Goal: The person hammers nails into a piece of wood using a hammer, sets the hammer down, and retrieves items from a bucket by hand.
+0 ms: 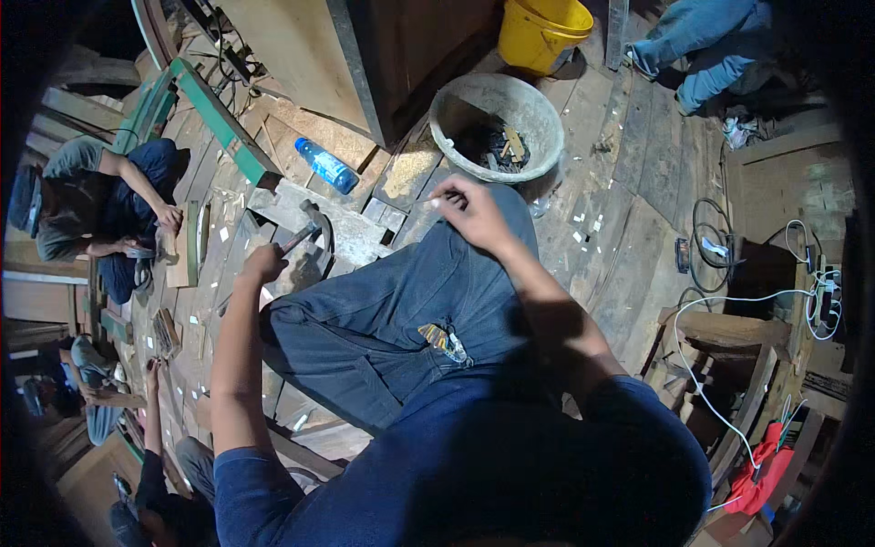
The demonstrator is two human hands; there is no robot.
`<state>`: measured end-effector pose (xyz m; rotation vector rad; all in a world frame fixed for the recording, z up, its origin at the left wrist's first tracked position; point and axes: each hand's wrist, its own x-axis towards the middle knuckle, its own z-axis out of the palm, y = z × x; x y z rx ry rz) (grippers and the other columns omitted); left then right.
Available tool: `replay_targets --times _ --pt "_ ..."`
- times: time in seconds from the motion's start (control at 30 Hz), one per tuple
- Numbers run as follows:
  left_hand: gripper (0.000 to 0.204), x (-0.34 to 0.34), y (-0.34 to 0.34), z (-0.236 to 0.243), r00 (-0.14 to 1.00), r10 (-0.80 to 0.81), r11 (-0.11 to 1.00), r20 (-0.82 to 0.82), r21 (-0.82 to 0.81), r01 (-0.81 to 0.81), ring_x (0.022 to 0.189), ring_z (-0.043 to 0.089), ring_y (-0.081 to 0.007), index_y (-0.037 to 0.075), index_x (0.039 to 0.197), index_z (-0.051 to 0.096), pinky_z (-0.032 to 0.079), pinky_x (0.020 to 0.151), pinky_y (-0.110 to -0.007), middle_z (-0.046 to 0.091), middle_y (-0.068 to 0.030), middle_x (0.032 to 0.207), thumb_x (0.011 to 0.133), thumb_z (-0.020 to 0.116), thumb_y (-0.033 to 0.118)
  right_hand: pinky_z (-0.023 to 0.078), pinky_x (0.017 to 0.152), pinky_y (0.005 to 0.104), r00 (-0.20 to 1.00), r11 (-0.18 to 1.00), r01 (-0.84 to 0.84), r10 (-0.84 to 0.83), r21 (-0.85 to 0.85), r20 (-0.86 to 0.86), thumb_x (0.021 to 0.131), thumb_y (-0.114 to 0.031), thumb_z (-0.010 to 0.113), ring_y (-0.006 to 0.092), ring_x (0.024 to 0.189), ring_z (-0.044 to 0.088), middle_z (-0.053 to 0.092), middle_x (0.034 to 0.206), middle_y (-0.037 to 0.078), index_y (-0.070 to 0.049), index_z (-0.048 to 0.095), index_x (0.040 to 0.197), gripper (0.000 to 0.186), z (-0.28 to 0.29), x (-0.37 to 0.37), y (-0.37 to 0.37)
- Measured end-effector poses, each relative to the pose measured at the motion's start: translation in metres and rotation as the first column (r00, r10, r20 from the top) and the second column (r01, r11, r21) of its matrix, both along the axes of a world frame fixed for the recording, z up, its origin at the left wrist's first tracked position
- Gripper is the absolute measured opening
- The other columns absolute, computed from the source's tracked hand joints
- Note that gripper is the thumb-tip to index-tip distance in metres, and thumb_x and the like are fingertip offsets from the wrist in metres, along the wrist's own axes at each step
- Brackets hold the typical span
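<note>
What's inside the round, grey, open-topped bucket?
The round grey bucket holds a loose heap of dark pieces with tan, wood-like strips among them. The heap covers whatever lies underneath; shadow obscures the left side.

Metal-headed hammer, matt cloth trousers; rough wooden floorboards, glossy plastic bottle

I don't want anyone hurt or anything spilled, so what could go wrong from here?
The hammer in your left hand is close to your left knee, so a stray swing might hit it. The grey tub is right by your right knee; a bump could tip it and spill the scraps inside. Anything small you drop might fall into the dark gap in the floorboards.
</note>
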<state>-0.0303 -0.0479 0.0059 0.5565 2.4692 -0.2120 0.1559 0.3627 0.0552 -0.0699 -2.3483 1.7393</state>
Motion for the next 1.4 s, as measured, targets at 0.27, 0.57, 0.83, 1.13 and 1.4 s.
replay_targets --times 0.27,0.57,0.83,1.13,1.4 --pt "0.042 0.022 0.018 -0.012 0.961 0.231 0.972 0.153 0.005 -0.235 0.098 0.063 -0.0379 0.002 0.1 0.066 0.05 0.081 -0.044 0.066 -0.0225 0.102 0.078 0.069 0.037 0.046 0.071 0.0223 0.822 0.667 0.457 -0.57 -0.589 -0.007 0.096 -0.017 0.056 0.0096 0.075 0.058 0.064 0.088 0.006 -0.002 0.06 0.104 0.017 -0.012 0.047 0.108" --pt "0.04 0.014 0.005 -0.027 0.914 0.327 0.939 0.239 0.026 -0.342 0.074 0.067 -0.0284 -0.001 0.102 0.067 0.05 0.065 -0.041 0.068 -0.0182 0.087 0.082 0.066 0.034 0.045 0.073 0.023 0.903 0.706 0.344 -0.429 -0.619 0.012 0.093 -0.008 0.057 0.0094 0.08 0.057 0.067 0.096 0.01 -0.001 0.057 0.108 0.017 0.008 0.019 0.09" --pt "0.04 0.011 -0.026 -0.048 0.983 0.18 0.971 0.034 0.155 -0.183 0.07 0.066 -0.0308 -0.003 0.083 0.069 0.049 0.066 -0.042 0.067 -0.0217 0.077 0.08 0.062 0.037 0.051 0.076 0.0284 0.998 0.968 -0.035 0.047 -0.247 0.044 0.087 0.003 0.051 0.0176 0.084 0.066 0.067 0.096 0.011 0.001 0.064 0.104 0.022 -0.041 -0.074 -0.089" --pt "0.043 0.017 -0.026 -0.018 0.881 0.441 0.805 0.171 0.358 -0.473 0.053 0.056 -0.0174 -0.003 0.082 0.066 0.042 0.049 -0.034 0.06 -0.0093 0.062 0.077 0.07 0.04 0.045 0.084 0.0445 0.98 0.836 0.197 -0.146 0.512 -0.138 0.083 -0.012 0.059 0.0352 0.088 0.061 0.067 0.091 0.015 -0.012 0.069 0.095 0.016 -0.139 -0.081 -0.15" --pt "0.049 0.017 -0.021 0.022 0.858 0.464 0.579 0.221 0.657 -0.483 0.052 0.048 -0.0142 -0.001 0.067 0.059 0.038 0.05 -0.034 0.051 -0.0053 0.057 0.081 0.069 0.045 0.045 0.079 0.0433 0.999 0.876 0.025 -0.007 0.482 -0.039 0.079 -0.011 0.06 0.0311 0.089 0.058 0.063 0.085 0.011 -0.011 0.071 0.086 0.013 -0.158 -0.083 -0.152"
